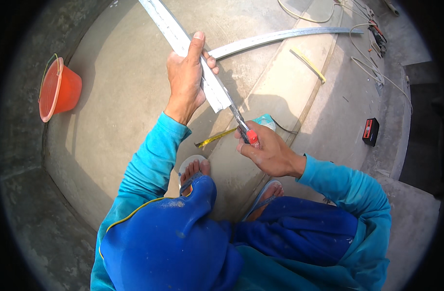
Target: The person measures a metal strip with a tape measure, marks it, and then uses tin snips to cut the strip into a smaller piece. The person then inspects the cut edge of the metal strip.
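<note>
My left hand [185,77] grips a long silver metal strip [171,31] near its lower end, thumb stretched along it. My right hand [265,150] holds red-handled snips [245,130], whose blades meet the strip's cut end. A second curved metal strip [280,38] lies on the concrete floor behind. A yellow tape measure [216,137] lies extended on the floor below my hands, its teal case [266,121] beside my right hand. I crouch in blue trousers and teal sleeves, feet in sandals.
An orange bucket [59,89] stands at the left by a concrete wall. White cables [372,68] and tools lie at the upper right. A black and red device [370,131] sits at the right. A yellow stick [308,64] lies on the floor.
</note>
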The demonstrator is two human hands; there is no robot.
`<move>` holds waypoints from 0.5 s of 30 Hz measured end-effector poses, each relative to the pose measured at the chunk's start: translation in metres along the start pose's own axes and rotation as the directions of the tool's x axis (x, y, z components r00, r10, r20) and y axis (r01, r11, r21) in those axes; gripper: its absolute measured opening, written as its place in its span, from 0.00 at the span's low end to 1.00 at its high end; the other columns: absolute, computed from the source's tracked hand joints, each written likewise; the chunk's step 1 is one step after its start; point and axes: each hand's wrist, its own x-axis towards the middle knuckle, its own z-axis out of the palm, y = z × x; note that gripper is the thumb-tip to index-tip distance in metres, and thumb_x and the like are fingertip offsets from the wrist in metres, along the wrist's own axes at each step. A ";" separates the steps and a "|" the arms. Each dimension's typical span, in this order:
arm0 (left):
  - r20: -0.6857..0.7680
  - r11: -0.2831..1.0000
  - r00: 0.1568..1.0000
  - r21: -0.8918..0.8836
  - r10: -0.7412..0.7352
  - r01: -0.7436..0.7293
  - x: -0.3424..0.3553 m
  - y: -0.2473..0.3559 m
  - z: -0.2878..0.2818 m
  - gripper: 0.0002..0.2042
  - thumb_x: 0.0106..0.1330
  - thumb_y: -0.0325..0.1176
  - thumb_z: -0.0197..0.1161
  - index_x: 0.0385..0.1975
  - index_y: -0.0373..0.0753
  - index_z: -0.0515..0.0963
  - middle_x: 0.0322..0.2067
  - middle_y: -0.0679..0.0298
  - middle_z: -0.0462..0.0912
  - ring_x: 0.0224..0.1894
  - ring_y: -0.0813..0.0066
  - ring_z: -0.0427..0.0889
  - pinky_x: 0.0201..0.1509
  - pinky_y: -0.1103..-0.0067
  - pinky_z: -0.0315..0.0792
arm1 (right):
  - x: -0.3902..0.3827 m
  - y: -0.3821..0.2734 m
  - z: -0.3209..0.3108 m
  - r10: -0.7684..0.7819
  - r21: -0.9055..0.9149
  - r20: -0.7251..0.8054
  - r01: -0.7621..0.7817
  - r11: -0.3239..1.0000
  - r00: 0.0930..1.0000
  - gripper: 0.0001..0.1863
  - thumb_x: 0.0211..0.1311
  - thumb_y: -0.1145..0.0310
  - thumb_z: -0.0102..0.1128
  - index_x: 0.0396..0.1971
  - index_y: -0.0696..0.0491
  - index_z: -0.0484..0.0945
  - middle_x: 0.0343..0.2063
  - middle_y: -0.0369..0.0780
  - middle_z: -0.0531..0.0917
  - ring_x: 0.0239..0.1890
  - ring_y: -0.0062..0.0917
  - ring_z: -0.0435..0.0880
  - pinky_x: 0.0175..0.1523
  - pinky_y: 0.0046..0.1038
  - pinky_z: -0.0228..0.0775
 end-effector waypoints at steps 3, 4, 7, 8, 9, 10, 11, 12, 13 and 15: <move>0.021 1.000 1.000 -0.007 0.013 -0.013 0.000 0.001 0.000 0.18 0.73 0.46 0.64 0.36 0.36 0.71 0.22 0.65 0.72 0.21 0.81 0.78 0.21 0.84 0.78 | 0.001 0.000 -0.001 0.017 0.052 0.038 -0.019 0.998 0.999 0.14 0.63 0.65 0.58 0.42 0.60 0.72 0.28 0.43 0.77 0.31 0.27 0.75 0.40 0.32 0.69; 0.027 1.000 0.999 -0.002 0.018 -0.018 0.000 0.002 0.001 0.17 0.73 0.46 0.64 0.36 0.36 0.71 0.22 0.65 0.72 0.21 0.81 0.78 0.21 0.84 0.77 | 0.001 0.000 -0.001 0.039 0.069 0.055 -0.043 0.997 0.998 0.14 0.64 0.65 0.58 0.41 0.60 0.72 0.28 0.42 0.76 0.31 0.26 0.74 0.39 0.31 0.68; 0.052 1.000 0.998 -0.007 0.030 -0.030 0.000 0.002 0.001 0.18 0.73 0.46 0.64 0.36 0.36 0.70 0.23 0.65 0.72 0.22 0.81 0.78 0.21 0.84 0.77 | 0.001 0.001 -0.003 0.066 0.113 0.119 -0.079 0.990 0.991 0.12 0.67 0.68 0.57 0.46 0.57 0.72 0.29 0.34 0.73 0.31 0.18 0.72 0.38 0.23 0.67; 0.063 0.999 0.997 -0.013 0.036 -0.035 0.000 0.002 0.001 0.18 0.73 0.47 0.64 0.36 0.36 0.69 0.23 0.65 0.72 0.22 0.81 0.78 0.21 0.84 0.77 | 0.001 0.001 -0.004 0.064 0.132 0.132 -0.082 0.988 0.989 0.12 0.67 0.68 0.57 0.46 0.57 0.72 0.29 0.34 0.73 0.30 0.18 0.72 0.38 0.23 0.68; 0.051 0.999 0.998 -0.008 0.041 -0.040 0.001 0.002 0.002 0.20 0.73 0.48 0.63 0.35 0.36 0.69 0.22 0.64 0.72 0.21 0.80 0.78 0.21 0.83 0.77 | 0.001 0.001 -0.005 0.059 0.143 0.145 -0.080 0.987 0.988 0.12 0.67 0.68 0.57 0.45 0.57 0.72 0.29 0.34 0.73 0.30 0.18 0.72 0.38 0.23 0.68; 0.040 0.999 0.998 -0.003 0.049 -0.049 0.001 0.001 0.002 0.21 0.72 0.50 0.63 0.33 0.36 0.69 0.22 0.64 0.72 0.21 0.79 0.78 0.20 0.82 0.77 | 0.001 0.001 -0.005 0.054 0.143 0.151 -0.076 0.987 0.987 0.11 0.67 0.68 0.56 0.45 0.57 0.72 0.29 0.34 0.73 0.30 0.18 0.73 0.38 0.24 0.68; 0.031 0.998 0.998 0.005 0.062 -0.062 0.001 0.001 0.003 0.22 0.72 0.52 0.63 0.32 0.36 0.69 0.21 0.63 0.73 0.20 0.78 0.78 0.20 0.80 0.77 | 0.001 0.001 -0.005 0.052 0.170 0.158 -0.079 0.982 0.986 0.11 0.66 0.67 0.57 0.43 0.57 0.72 0.29 0.36 0.73 0.30 0.19 0.72 0.37 0.25 0.68; 0.013 0.999 0.999 -0.023 0.044 -0.044 0.001 0.000 0.003 0.24 0.72 0.55 0.61 0.32 0.36 0.68 0.22 0.63 0.72 0.21 0.77 0.78 0.20 0.80 0.77 | 0.001 0.001 -0.005 0.052 0.185 0.158 -0.082 0.979 0.986 0.11 0.65 0.67 0.57 0.41 0.57 0.72 0.29 0.37 0.73 0.30 0.21 0.72 0.37 0.27 0.68; -0.003 0.998 0.999 -0.048 0.032 -0.032 0.002 0.000 0.003 0.26 0.72 0.58 0.59 0.32 0.36 0.68 0.22 0.63 0.72 0.21 0.77 0.78 0.20 0.80 0.77 | 0.001 0.001 -0.005 0.054 0.198 0.157 -0.085 0.977 0.986 0.11 0.64 0.66 0.57 0.39 0.57 0.72 0.28 0.38 0.74 0.30 0.22 0.72 0.37 0.29 0.67; -0.002 0.997 1.000 -0.072 0.019 -0.019 0.002 -0.001 0.003 0.29 0.72 0.63 0.55 0.31 0.36 0.67 0.23 0.62 0.71 0.22 0.76 0.78 0.21 0.79 0.78 | 0.000 0.002 -0.003 0.071 0.226 0.160 -0.107 0.968 0.985 0.10 0.64 0.66 0.57 0.39 0.57 0.72 0.29 0.38 0.73 0.29 0.21 0.73 0.36 0.28 0.67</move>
